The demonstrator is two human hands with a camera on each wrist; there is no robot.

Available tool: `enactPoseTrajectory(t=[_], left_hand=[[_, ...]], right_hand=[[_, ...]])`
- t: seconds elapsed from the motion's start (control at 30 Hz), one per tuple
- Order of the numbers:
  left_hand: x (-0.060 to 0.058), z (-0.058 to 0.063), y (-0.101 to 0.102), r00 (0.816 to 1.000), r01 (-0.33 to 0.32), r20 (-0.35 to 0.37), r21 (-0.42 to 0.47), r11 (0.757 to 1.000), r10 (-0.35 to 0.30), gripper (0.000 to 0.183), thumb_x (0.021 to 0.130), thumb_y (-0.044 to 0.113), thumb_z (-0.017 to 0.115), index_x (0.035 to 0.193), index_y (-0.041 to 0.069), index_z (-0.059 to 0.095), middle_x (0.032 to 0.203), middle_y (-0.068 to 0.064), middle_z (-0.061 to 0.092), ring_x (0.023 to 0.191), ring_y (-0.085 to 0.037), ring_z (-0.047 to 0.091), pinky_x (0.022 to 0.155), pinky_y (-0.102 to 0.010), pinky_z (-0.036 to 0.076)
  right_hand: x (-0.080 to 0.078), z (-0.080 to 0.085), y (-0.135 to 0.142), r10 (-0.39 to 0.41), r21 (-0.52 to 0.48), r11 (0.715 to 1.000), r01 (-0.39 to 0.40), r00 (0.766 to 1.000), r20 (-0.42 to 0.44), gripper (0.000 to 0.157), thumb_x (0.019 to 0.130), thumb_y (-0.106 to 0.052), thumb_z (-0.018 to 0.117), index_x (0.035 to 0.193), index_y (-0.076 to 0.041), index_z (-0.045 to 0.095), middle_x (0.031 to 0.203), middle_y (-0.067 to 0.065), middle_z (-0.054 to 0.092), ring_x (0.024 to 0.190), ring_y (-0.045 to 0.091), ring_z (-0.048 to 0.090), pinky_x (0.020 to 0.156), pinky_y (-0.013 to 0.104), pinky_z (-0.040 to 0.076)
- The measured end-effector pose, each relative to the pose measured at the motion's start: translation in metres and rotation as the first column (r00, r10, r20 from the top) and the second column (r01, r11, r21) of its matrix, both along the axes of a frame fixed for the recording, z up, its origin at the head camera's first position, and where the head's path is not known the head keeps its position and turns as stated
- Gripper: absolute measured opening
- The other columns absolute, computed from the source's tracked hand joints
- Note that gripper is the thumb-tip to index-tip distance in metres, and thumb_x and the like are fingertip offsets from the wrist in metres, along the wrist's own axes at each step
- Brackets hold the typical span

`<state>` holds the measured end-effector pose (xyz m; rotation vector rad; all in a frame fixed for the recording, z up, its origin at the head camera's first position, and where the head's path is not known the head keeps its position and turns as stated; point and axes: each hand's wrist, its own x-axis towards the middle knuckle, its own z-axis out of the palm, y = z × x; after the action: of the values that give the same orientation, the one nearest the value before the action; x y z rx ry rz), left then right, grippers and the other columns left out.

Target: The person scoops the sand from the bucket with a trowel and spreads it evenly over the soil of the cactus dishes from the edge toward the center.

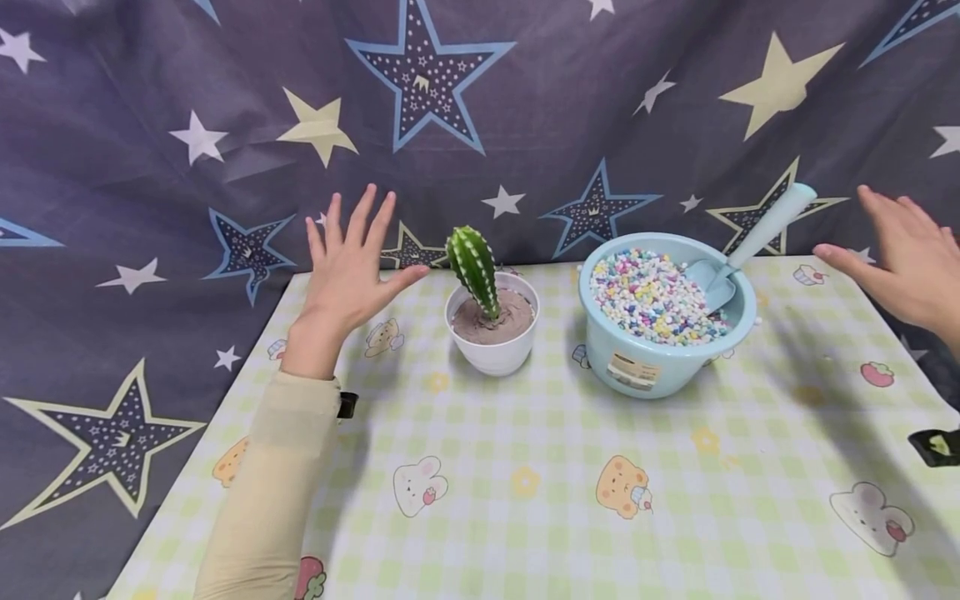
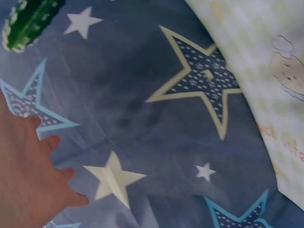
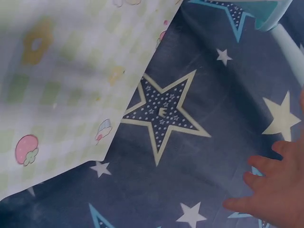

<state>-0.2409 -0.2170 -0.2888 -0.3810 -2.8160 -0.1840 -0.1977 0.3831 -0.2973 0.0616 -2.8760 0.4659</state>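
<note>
My left hand is held up with its fingers spread, left of a white pot, and holds nothing. In the pot a green cactus with white tufts leans slightly left out of brown soil. On the far right my right hand is also raised with fingers apart, touching nothing. It is nearest to a light blue tub full of small multicoloured beads. A light blue scoop is stuck in the beads, its handle slanting up to the right.
A green-and-white checked cloth with printed animals covers the table. Directly behind it hangs a dark curtain with a star print. The pot and the tub stand apart near the table's back edge.
</note>
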Motion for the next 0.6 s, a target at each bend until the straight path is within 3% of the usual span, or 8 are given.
enactPoseTrajectory(t=[0.27, 0.47, 0.6], left_hand=[[0.015, 0.015, 0.024, 0.993, 0.083, -0.09, 0.012, 0.996, -0.082, 0.101, 0.083, 0.083, 0.046, 0.16, 0.038, -0.001, 0.17, 0.01, -0.007, 0.156, -0.031, -0.013, 0.123, -0.066, -0.009], [0.026, 0.022, 0.046, 0.964, 0.176, -0.203, 0.01, 0.984, -0.17, 0.109, 0.075, 0.097, 0.018, 0.161, 0.032, 0.008, 0.17, 0.005, 0.004, 0.157, -0.032, -0.005, 0.125, -0.062, -0.005], [0.034, 0.024, 0.062, 0.931, 0.258, -0.275, 0.024, 0.966, -0.242, 0.11, 0.076, 0.096, 0.016, 0.161, 0.026, 0.017, 0.169, -0.001, 0.013, 0.157, -0.032, 0.002, 0.127, -0.059, -0.001]], right_hand=[[-0.002, 0.009, -0.014, 0.081, -0.043, 0.996, -0.083, 0.995, -0.057, 0.085, 0.103, -0.052, 0.041, 0.158, 0.003, 0.007, 0.158, 0.038, 0.014, 0.148, 0.054, 0.012, 0.125, 0.062, 0.007], [0.002, 0.018, -0.029, 0.042, -0.07, 0.997, -0.045, 0.998, -0.044, 0.084, 0.102, -0.052, 0.046, 0.16, -0.005, 0.008, 0.16, 0.034, 0.016, 0.145, 0.056, 0.02, 0.12, 0.069, 0.014], [0.004, 0.021, -0.038, 0.004, -0.068, 0.998, -0.006, 0.999, -0.036, 0.084, 0.101, -0.053, 0.048, 0.161, -0.01, 0.007, 0.161, 0.032, 0.016, 0.13, 0.061, 0.033, 0.114, 0.073, 0.021]])
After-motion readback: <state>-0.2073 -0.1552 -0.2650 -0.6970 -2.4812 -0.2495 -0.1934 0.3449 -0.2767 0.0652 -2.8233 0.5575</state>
